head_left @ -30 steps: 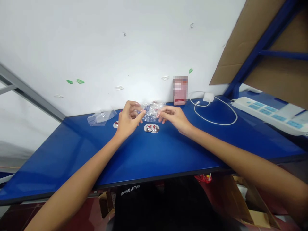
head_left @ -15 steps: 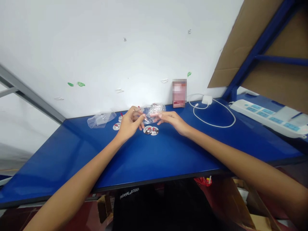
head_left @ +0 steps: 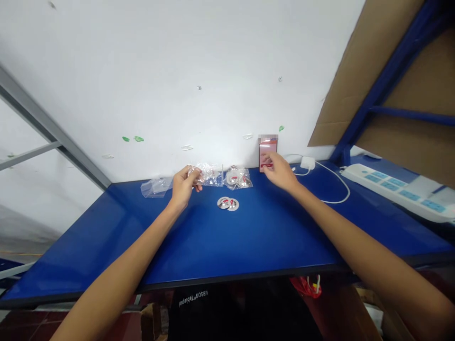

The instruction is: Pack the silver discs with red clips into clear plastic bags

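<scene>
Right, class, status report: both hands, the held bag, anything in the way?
Left hand gripping clear bag. Right hand at red box, contact unclear. Bagged discs between hands.

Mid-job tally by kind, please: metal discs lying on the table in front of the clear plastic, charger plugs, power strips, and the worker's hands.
Metal discs: 2
Charger plug: 1
Power strip: 1
Hands, left hand and right hand: 2
Total: 6

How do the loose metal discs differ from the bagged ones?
The loose discs lie bare on the blue table; the bagged discs lie in clear plastic. The loose discs sit nearer the table's front edge, the bagged discs nearer the wall. Both look silvery with red parts.
</scene>
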Tool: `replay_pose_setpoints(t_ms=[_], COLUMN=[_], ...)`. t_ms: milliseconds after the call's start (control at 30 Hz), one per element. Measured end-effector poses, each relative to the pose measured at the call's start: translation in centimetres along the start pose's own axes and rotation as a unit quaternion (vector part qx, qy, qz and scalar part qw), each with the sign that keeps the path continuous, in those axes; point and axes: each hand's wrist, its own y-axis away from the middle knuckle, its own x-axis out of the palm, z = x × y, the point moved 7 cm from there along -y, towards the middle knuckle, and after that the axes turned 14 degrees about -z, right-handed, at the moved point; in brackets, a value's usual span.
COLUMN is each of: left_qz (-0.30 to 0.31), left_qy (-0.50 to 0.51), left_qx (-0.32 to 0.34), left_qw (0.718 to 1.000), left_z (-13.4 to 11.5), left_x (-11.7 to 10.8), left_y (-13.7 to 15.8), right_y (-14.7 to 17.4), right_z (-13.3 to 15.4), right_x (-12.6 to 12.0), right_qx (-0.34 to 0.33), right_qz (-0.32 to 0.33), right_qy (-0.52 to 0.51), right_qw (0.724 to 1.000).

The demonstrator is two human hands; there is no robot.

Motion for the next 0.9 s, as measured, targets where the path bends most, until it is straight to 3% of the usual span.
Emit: replay_pose_setpoints(t_ms=[67, 167, 300, 467, 567, 667, 800, 900], left_qz=[-0.003, -0.012, -0.021, 0.022, 0.082, 0.144, 0.166, 0.162], left_qy=[-0.002, -0.001, -0.002, 0.001, 0.01, 0.028, 0.042, 0.049], left_qx=[0.001, 0.003, 0.003, -0.008, -0.012, -0.021, -0.018, -0.026], left_qw=[1.0, 1.0, 1.0, 1.0, 0.997, 0.989, 0.985, 0.985], left_z=[-0.1, -0.5, -0.5, 0.2, 0.1, -0.3, -0.9, -1.1], left_x=[-0.2, -0.5, -0.9, 0.6, 2.5, 4.0, 4.3, 4.1], left_y=[-0.2, -0.5, -0.7, 0.4, 2.0, 3.5, 4.2, 4.1], right_y=[-0.6, -1.2, -0.8, 2.3, 4.2, 5.2, 4.5, 3.7], right_z=[-2.1, -2.3, 1.5, 7.7, 9.8, 10.1, 8.9, 7.7], right_x=[0.0, -0.8, -1.8, 0.3, 2.3, 3.5, 2.5, 1.5], right_qx=[0.025, 0.021, -0.031, -0.06, -0.028, 0.055, 0.143, 0.189], right_qz=[0.018, 0.01, -0.008, 0.075, 0.131, 0.168, 0.112, 0.068], right_qy=[0.025, -0.006, -0.09, -0.194, -0.255, -0.328, -0.444, -0.459], right_qw=[0.999, 1.0, 0.995, 0.976, 0.958, 0.928, 0.877, 0.865])
